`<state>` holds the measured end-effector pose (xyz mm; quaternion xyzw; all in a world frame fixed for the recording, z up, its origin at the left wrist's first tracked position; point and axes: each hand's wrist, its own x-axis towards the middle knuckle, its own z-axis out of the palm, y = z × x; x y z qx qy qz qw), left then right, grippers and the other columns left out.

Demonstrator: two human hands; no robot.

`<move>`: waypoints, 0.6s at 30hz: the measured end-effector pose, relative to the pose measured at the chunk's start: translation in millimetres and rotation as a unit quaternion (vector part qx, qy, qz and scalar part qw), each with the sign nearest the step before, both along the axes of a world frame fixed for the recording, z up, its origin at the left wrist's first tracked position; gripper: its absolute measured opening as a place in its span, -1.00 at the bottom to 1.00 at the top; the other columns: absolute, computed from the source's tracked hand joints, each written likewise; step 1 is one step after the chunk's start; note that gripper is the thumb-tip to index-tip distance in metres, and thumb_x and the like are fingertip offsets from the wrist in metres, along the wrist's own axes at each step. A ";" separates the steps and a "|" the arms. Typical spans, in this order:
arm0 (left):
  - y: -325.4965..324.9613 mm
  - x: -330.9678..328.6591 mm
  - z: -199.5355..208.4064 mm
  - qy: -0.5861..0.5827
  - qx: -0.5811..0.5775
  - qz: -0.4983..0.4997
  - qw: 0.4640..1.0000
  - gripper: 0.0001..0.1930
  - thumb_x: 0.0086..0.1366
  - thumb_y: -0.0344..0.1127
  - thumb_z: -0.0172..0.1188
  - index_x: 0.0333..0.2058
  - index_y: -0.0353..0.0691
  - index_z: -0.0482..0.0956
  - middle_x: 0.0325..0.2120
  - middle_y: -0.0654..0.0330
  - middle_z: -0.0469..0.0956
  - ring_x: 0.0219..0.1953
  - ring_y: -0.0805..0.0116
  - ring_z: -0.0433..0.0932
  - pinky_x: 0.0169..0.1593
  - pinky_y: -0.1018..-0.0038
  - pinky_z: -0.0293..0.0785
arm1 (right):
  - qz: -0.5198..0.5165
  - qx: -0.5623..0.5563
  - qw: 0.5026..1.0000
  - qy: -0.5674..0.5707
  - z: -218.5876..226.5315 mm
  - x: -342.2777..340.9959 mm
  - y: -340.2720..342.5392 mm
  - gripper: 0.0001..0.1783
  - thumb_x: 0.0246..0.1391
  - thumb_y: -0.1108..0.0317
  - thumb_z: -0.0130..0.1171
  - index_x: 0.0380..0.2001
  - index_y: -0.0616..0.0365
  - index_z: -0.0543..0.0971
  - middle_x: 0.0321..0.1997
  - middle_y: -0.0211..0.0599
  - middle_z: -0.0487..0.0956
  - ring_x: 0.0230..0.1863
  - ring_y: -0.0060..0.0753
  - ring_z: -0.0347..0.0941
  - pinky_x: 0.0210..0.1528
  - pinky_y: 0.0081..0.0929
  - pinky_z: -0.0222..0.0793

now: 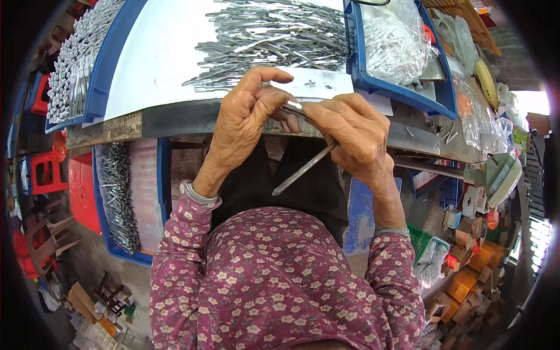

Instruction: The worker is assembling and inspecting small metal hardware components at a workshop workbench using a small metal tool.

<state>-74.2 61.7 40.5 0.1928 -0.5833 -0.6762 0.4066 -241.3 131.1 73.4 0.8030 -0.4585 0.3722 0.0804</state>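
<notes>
The left hand (pixel 242 116) and the right hand (pixel 359 125) meet just before the front edge of the bench (pixel 186 118); between them is one short shiny metal piece (pixel 293 108), mostly covered by the fingers. On the left hand, one finger is raised and bent, apart from the rest, while the others are narrow upon the left end of this piece; the fingers of the right hand are pressed together on its other end, and lower in the same hand they keep one long grey metal rod (pixel 304 168), whose pointed tip is directed down to the left, above the dark trousers.

Three blue trays are well seen; the upper left tray (pixel 111 58) contains grey metal parts (pixel 73 76) in dense rows; the upper right tray (pixel 408 100) contains silvery pieces in a transparent bag (pixel 396 44); the low left tray (pixel 163 186), below the bench level, contains dark metal parts (pixel 118 198) along its left side. One green basket (pixel 419 239), low at right, bears a bag (pixel 432 261) with greyish contents; on the white sheet (pixel 157 58) lies one heap of slim metal pieces (pixel 274 41), too many for counting.
</notes>
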 end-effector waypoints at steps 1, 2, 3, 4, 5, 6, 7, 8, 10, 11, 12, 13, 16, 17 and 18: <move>0.9 0.0 -0.3 0.012 0.022 -0.002 1.000 -0.75 0.31 -0.35 -0.05 -0.10 -0.36 0.31 -0.45 0.14 0.50 -0.48 0.43 0.54 -0.39 0.61 0.50 | -0.002 0.009 1.000 0.000 1.4 2.2 1.3 -0.61 -0.45 0.62 0.23 -0.36 0.22 0.55 -0.50 -0.29 0.53 -0.47 -0.29 0.46 -0.45 -0.47 0.37; 1.0 -0.1 -1.5 0.012 0.023 -0.001 1.000 -0.75 0.31 -0.35 -0.05 -0.10 -0.36 0.31 -0.45 0.14 0.50 -0.48 0.43 0.54 -0.39 0.61 0.50 | -0.005 0.018 1.000 0.001 1.4 3.5 2.3 -0.58 -0.50 0.62 0.21 -0.36 0.23 0.54 -0.50 -0.28 0.53 -0.47 -0.27 0.46 -0.44 -0.46 0.38; 1.1 0.0 -2.5 0.016 0.033 -0.003 0.999 -0.75 0.31 -0.34 -0.05 -0.10 -0.36 0.30 -0.45 0.14 0.49 -0.49 0.42 0.55 -0.40 0.60 0.51 | -0.005 0.019 1.000 0.001 0.9 4.1 3.6 -0.58 -0.50 0.62 0.21 -0.36 0.23 0.54 -0.50 -0.28 0.53 -0.47 -0.27 0.46 -0.44 -0.46 0.38; 1.2 0.0 -3.4 0.019 0.043 -0.006 0.999 -0.75 0.32 -0.34 -0.06 -0.10 -0.36 0.29 -0.44 0.13 0.48 -0.49 0.40 0.55 -0.41 0.59 0.52 | -0.005 0.025 1.000 0.010 0.5 4.4 4.9 -0.57 -0.53 0.63 0.20 -0.36 0.24 0.54 -0.50 -0.27 0.53 -0.47 -0.27 0.46 -0.44 -0.46 0.38; 1.5 0.0 -3.5 0.019 0.044 -0.005 0.999 -0.75 0.32 -0.34 -0.06 -0.10 -0.36 0.29 -0.44 0.13 0.48 -0.49 0.40 0.55 -0.41 0.59 0.52 | -0.005 0.031 0.999 0.019 0.5 4.6 5.7 -0.55 -0.55 0.63 0.18 -0.36 0.25 0.54 -0.49 -0.27 0.53 -0.47 -0.26 0.46 -0.43 -0.45 0.39; 1.8 0.0 -3.5 0.024 0.049 -0.008 0.998 -0.75 0.32 -0.34 -0.07 -0.11 -0.36 0.29 -0.44 0.14 0.48 -0.49 0.41 0.55 -0.41 0.59 0.52 | -0.005 0.031 0.999 0.020 0.4 4.8 6.1 -0.55 -0.55 0.63 0.18 -0.36 0.25 0.54 -0.49 -0.27 0.53 -0.47 -0.26 0.46 -0.43 -0.45 0.39; 2.3 0.0 -3.4 0.029 0.054 -0.012 0.998 -0.75 0.32 -0.33 -0.07 -0.11 -0.36 0.29 -0.44 0.14 0.48 -0.50 0.41 0.55 -0.42 0.59 0.52 | -0.008 0.033 0.999 0.022 0.2 5.1 6.5 -0.56 -0.54 0.63 0.19 -0.36 0.25 0.54 -0.49 -0.26 0.53 -0.46 -0.26 0.46 -0.43 -0.45 0.39; 3.0 -0.3 -3.2 0.029 0.054 -0.012 0.998 -0.75 0.32 -0.33 -0.07 -0.11 -0.36 0.29 -0.44 0.14 0.48 -0.50 0.41 0.55 -0.42 0.59 0.52 | -0.011 0.035 0.999 0.024 0.0 5.3 7.0 -0.56 -0.53 0.63 0.19 -0.36 0.25 0.54 -0.49 -0.26 0.52 -0.46 -0.26 0.46 -0.43 -0.44 0.39; 4.5 -0.9 -2.3 0.029 0.050 -0.005 0.998 -0.75 0.32 -0.33 -0.07 -0.11 -0.36 0.29 -0.46 0.15 0.48 -0.50 0.42 0.55 -0.43 0.60 0.52 | -0.009 0.032 0.999 0.023 -0.3 5.3 6.7 -0.56 -0.53 0.62 0.19 -0.36 0.25 0.55 -0.49 -0.26 0.52 -0.46 -0.27 0.46 -0.42 -0.44 0.39; 5.2 -0.8 -2.1 0.030 0.050 -0.004 0.998 -0.75 0.32 -0.33 -0.07 -0.11 -0.36 0.29 -0.46 0.15 0.48 -0.50 0.42 0.55 -0.43 0.60 0.52 | -0.008 0.029 0.999 0.021 -0.7 5.4 6.5 -0.56 -0.53 0.62 0.19 -0.36 0.25 0.55 -0.50 -0.26 0.52 -0.46 -0.27 0.46 -0.42 -0.44 0.39; 5.9 -0.7 -1.9 0.024 0.048 -0.001 0.999 -0.75 0.32 -0.33 -0.07 -0.11 -0.36 0.29 -0.47 0.15 0.47 -0.50 0.42 0.54 -0.43 0.60 0.51 | -0.007 0.029 0.999 0.021 -1.2 5.7 6.9 -0.56 -0.53 0.62 0.19 -0.36 0.25 0.55 -0.50 -0.26 0.52 -0.46 -0.27 0.46 -0.42 -0.44 0.39; 6.4 -0.6 -1.8 0.018 0.046 0.002 0.999 -0.75 0.32 -0.33 -0.07 -0.11 -0.36 0.29 -0.47 0.15 0.47 -0.51 0.43 0.54 -0.43 0.60 0.51 | -0.009 0.033 0.999 0.023 -1.7 6.1 7.3 -0.57 -0.53 0.62 0.19 -0.36 0.24 0.55 -0.50 -0.27 0.52 -0.46 -0.27 0.46 -0.43 -0.44 0.38; 7.3 -0.4 -1.5 0.018 0.042 0.000 0.999 -0.76 0.32 -0.33 -0.07 -0.12 -0.35 0.29 -0.49 0.16 0.47 -0.51 0.43 0.54 -0.43 0.61 0.51 | -0.010 0.041 0.999 0.034 -0.5 6.0 8.4 -0.57 -0.52 0.62 0.18 -0.35 0.24 0.55 -0.50 -0.28 0.52 -0.46 -0.29 0.45 -0.43 -0.45 0.38; 7.5 -0.3 -1.7 0.018 0.042 0.000 0.999 -0.76 0.32 -0.33 -0.07 -0.12 -0.35 0.29 -0.49 0.16 0.47 -0.51 0.43 0.54 -0.43 0.61 0.51 | -0.009 0.044 0.998 0.042 0.0 5.7 8.9 -0.57 -0.52 0.62 0.17 -0.35 0.24 0.55 -0.50 -0.28 0.52 -0.46 -0.29 0.45 -0.44 -0.45 0.37; 7.7 -0.5 -2.2 0.021 0.045 -0.001 0.999 -0.76 0.32 -0.33 -0.07 -0.12 -0.35 0.30 -0.49 0.16 0.47 -0.51 0.43 0.54 -0.43 0.61 0.51 | -0.008 0.045 0.998 0.043 0.3 4.8 9.0 -0.57 -0.52 0.62 0.17 -0.35 0.24 0.55 -0.50 -0.28 0.52 -0.46 -0.29 0.45 -0.44 -0.45 0.37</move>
